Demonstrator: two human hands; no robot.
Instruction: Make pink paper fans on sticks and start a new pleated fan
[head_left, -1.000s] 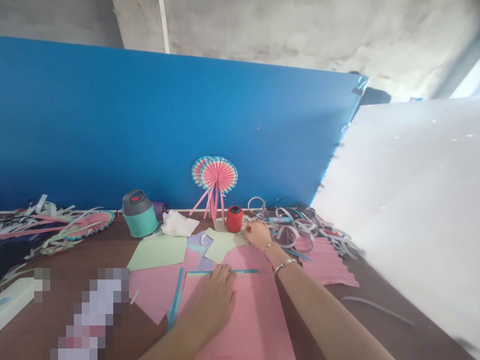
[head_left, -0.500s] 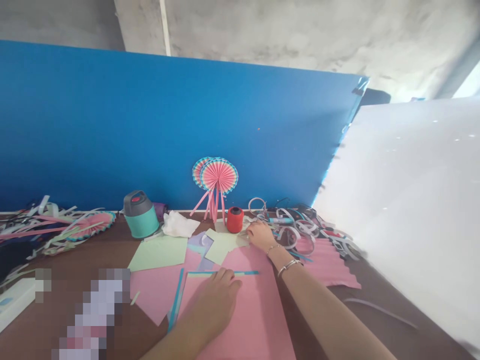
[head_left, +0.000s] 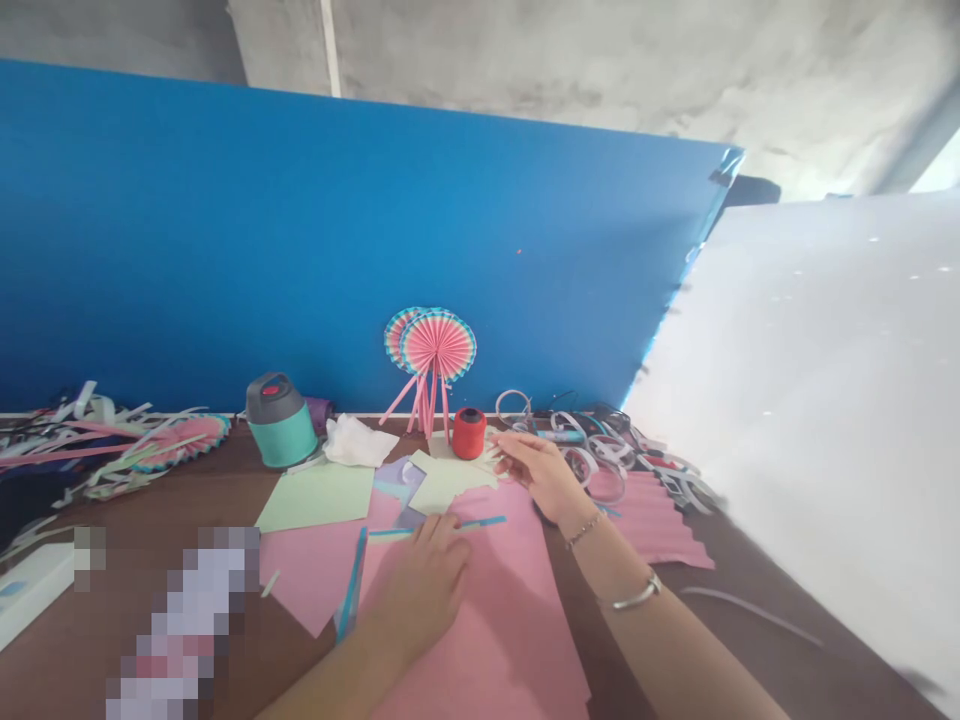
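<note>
My left hand (head_left: 427, 575) lies flat on a large sheet of pink paper (head_left: 495, 650), its fingers at the blue-edged strip (head_left: 386, 533) along the sheet's far side. My right hand (head_left: 541, 475) is raised over the far right part of the paper, thumb and fingers drawn together; whatever they hold, if anything, is too small to make out. Just left of its fingertips stands a small red cylinder with a black top (head_left: 469, 434). Pale green paper pieces (head_left: 450, 487) lie between the hands. Another blue strip (head_left: 352, 585) rests left of my left hand.
Pleated pink paper fans (head_left: 437, 345) stand against the blue partition (head_left: 225, 230). A teal and grey container (head_left: 282, 425) and crumpled white tissue (head_left: 358, 441) are at the back left. Tangled paper strips (head_left: 607, 450) and corrugated pink paper (head_left: 656, 520) lie at the right.
My right hand has lifted off the papers beside the red cylinder and drawn slightly back to the right. The pink sheet's far edge and strip have shifted and tilted slightly under my left hand.
</note>
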